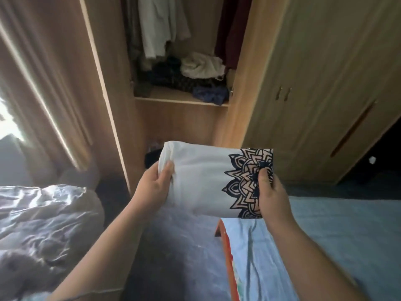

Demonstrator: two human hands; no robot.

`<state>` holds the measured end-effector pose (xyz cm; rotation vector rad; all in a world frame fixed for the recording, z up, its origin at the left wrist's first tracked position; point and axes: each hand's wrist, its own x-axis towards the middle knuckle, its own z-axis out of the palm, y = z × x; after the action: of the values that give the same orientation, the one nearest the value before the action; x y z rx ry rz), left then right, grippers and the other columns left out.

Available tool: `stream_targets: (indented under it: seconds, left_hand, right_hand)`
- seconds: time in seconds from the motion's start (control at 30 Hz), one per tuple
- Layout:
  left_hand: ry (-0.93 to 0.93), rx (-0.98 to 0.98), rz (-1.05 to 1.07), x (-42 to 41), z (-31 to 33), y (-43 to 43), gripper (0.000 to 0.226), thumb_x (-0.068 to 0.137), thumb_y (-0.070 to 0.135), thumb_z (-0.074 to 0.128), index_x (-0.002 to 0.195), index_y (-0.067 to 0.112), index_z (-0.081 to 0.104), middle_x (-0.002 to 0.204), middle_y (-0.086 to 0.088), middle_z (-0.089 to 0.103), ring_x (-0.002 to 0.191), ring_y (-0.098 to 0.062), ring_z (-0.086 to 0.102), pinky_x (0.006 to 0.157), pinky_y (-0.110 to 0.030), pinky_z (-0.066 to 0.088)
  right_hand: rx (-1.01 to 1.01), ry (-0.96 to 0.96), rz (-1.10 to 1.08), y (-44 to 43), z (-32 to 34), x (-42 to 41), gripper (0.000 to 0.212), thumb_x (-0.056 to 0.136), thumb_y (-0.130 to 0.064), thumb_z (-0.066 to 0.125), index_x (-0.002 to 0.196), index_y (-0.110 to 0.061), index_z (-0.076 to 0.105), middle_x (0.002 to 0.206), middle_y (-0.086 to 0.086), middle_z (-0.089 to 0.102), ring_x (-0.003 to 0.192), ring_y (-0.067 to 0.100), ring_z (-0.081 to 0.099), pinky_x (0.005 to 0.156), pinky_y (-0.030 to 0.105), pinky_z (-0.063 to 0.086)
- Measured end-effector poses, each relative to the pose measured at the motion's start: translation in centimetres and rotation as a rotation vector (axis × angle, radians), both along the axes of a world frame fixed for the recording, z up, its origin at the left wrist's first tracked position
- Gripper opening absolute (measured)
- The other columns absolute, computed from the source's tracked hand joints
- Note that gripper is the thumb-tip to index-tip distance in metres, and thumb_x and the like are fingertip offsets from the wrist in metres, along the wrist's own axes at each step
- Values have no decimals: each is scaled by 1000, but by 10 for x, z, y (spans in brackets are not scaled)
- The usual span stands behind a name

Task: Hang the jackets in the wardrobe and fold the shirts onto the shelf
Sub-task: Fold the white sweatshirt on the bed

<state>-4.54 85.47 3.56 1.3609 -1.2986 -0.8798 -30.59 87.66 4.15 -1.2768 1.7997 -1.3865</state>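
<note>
A folded white shirt [201, 181] with a dark mandala print on its right end is held in the air in front of the open wardrobe. My left hand [155, 184] grips its left end, thumb on top. My right hand [271, 193] grips the printed end, thumb pressed on the pattern. The wardrobe shelf [173, 97] lies ahead and above, with a loose pile of dark and white clothes [191, 77] on it. Pale garments [160, 27] and a dark red one [232, 29] hang above the shelf.
The open wardrobe door [102, 83] stands at the left, closed wardrobe doors [314, 94] at the right. A rumpled grey duvet [43, 224] lies lower left. A blue sheet [314, 246] with an orange-edged cloth [227, 257] covers the bed at lower right. A curtain [28, 72] hangs far left.
</note>
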Motion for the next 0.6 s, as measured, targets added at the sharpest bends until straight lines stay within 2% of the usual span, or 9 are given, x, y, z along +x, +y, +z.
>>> stream_targets:
  seconds: [0.13,0.23,0.3,0.37,0.5,0.6]
  left_hand:
    - [-10,7,39,38,3,-66,26,103,39,47,88,30,66,82,18,72,77,4,65,71,-26,49]
    - [16,3,33,51,0,-113,25,103,37,46,94,28,67,88,15,74,82,2,67,73,-26,49]
    - [17,8,47,58,-7,-148,26,104,38,45,98,25,67,92,10,73,87,-1,67,75,-27,49]
    - [18,10,73,63,-16,-189,27,104,39,45,100,24,66,94,8,73,88,-3,67,75,-27,49]
    - [33,30,132,57,-30,-287,24,103,39,45,99,29,66,92,11,72,82,6,66,72,-23,47]
    - [66,41,140,41,-34,-374,26,102,44,45,102,28,66,98,7,74,91,-4,69,77,-29,52]
  right_hand:
    - [33,-8,33,-75,1,32,44,101,-50,39,125,-21,62,109,-2,61,99,17,55,84,26,36]
    - [55,-18,66,-130,-1,46,43,100,-53,38,123,-25,60,106,-4,63,95,16,58,80,27,39]
    - [49,-33,98,-171,-6,52,37,101,-52,39,119,-28,60,98,-16,63,89,5,58,77,25,40]
    - [38,-33,131,-215,-12,58,36,101,-51,39,121,-30,60,97,-20,61,90,4,58,81,26,41]
    - [16,-23,156,-319,-28,58,40,101,-50,39,127,-27,59,109,-9,63,103,15,57,89,28,41]
    - [10,-28,182,-410,-34,43,42,101,-51,37,128,-26,58,113,-6,63,101,14,57,87,27,41]
